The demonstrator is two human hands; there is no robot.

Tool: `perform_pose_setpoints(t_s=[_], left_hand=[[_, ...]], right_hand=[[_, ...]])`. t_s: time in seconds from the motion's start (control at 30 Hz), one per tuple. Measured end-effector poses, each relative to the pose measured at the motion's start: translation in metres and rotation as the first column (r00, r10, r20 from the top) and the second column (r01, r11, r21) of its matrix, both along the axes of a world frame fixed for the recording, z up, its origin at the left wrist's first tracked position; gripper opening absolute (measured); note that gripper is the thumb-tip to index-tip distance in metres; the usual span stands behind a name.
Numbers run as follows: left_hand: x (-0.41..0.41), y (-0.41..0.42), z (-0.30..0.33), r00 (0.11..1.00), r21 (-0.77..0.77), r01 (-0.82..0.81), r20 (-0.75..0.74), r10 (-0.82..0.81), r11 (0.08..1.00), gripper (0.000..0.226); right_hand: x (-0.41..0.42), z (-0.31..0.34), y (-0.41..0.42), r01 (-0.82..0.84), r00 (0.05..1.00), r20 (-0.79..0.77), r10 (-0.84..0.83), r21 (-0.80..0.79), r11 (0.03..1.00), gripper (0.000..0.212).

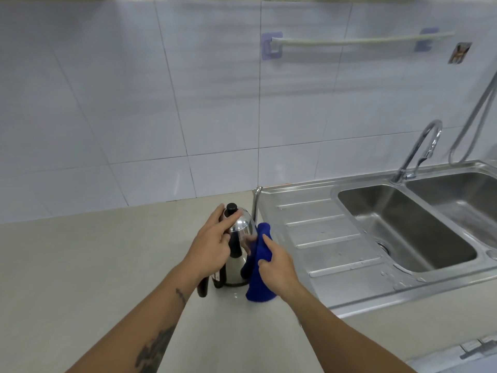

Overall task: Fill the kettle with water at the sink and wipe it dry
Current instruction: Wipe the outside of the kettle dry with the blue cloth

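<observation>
A shiny steel kettle (pixel 238 267) with a black lid knob, black handle and thin spout stands upright on the beige counter, just left of the sink's drainboard. My left hand (pixel 212 243) rests on its lid and upper handle, fingers laid over the dome. My right hand (pixel 277 265) grips a blue cloth (pixel 259 278) and presses it against the kettle's right side. The cloth hangs down to the counter and hides part of the kettle's body.
A steel double sink (pixel 403 232) with a wet ribbed drainboard (pixel 328 246) lies to the right. A curved tap (pixel 419 152) stands behind the bowls, with a spray hose (pixel 473 122) beside it. A towel rail (pixel 357 41) hangs on the tiled wall. Beige counter (pixel 94 265) extends left.
</observation>
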State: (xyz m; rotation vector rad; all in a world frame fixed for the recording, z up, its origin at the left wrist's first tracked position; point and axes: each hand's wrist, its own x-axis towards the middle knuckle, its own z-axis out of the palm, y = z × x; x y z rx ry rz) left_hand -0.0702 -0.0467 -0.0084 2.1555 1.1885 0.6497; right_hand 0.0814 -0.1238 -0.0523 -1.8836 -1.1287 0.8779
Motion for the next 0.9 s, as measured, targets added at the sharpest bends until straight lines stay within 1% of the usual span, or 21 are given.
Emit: perform_pose_setpoints(t_s=[0.1,0.2,0.23,0.3,0.37,0.47,0.53,0.6,0.63,0.67,0.8,0.9], left_hand=[[0.011,-0.003,0.002,0.998,-0.052,-0.061,0.029,0.062,0.997,0.066],[0.014,-0.004,0.006,0.994,-0.041,-0.081,0.070,0.084,0.996,0.069],[0.013,-0.003,0.008,0.994,-0.044,-0.082,0.069,0.085,0.996,0.068],[0.012,-0.002,0.010,0.997,-0.036,-0.075,0.032,0.076,0.997,0.066],[0.010,-0.002,0.011,0.997,-0.008,-0.071,-0.024,0.071,0.997,0.065],[0.005,-0.002,0.011,0.993,0.010,-0.068,-0.099,0.069,0.998,0.065],[0.001,0.000,0.012,0.993,0.017,-0.047,-0.109,0.049,0.999,0.066],[-0.002,0.004,0.012,0.993,0.025,-0.026,-0.115,0.029,0.999,0.068],[-0.003,0.006,0.011,0.993,0.028,-0.015,-0.119,0.018,1.000,0.069],[-0.004,0.007,0.010,0.993,0.026,-0.001,-0.116,0.004,1.000,0.069],[-0.007,0.017,0.009,0.994,0.029,0.100,-0.057,-0.098,0.995,0.069],[-0.007,0.022,0.012,0.989,0.046,0.136,-0.062,-0.133,0.990,0.073]], right_hand=[[-0.016,0.009,0.003,0.045,0.999,-0.023,-0.042,0.129,0.991,0.069],[-0.036,0.015,0.009,0.079,0.997,0.001,-0.082,0.278,0.957,0.068],[-0.044,0.012,0.010,0.081,0.996,0.022,-0.092,0.314,0.946,0.068],[-0.057,-0.001,0.006,0.104,0.991,0.048,-0.127,0.335,0.936,0.070],[-0.065,-0.019,0.001,0.154,0.987,0.001,-0.162,0.292,0.944,0.073],[-0.064,-0.038,-0.001,0.232,0.968,-0.128,-0.218,0.110,0.967,0.076],[-0.049,-0.037,0.004,0.225,0.961,-0.165,-0.221,0.008,0.974,0.071],[-0.029,-0.027,0.014,0.189,0.960,-0.199,-0.199,-0.067,0.980,0.057],[-0.019,-0.021,0.019,0.156,0.965,-0.201,-0.168,-0.077,0.985,0.046],[-0.010,-0.014,0.024,0.138,0.972,-0.182,-0.148,-0.067,0.988,0.046],[0.010,0.012,0.038,0.090,0.995,-0.057,-0.088,0.025,0.996,0.067],[0.014,0.028,0.037,0.071,0.997,0.005,-0.072,0.135,0.988,0.072]])
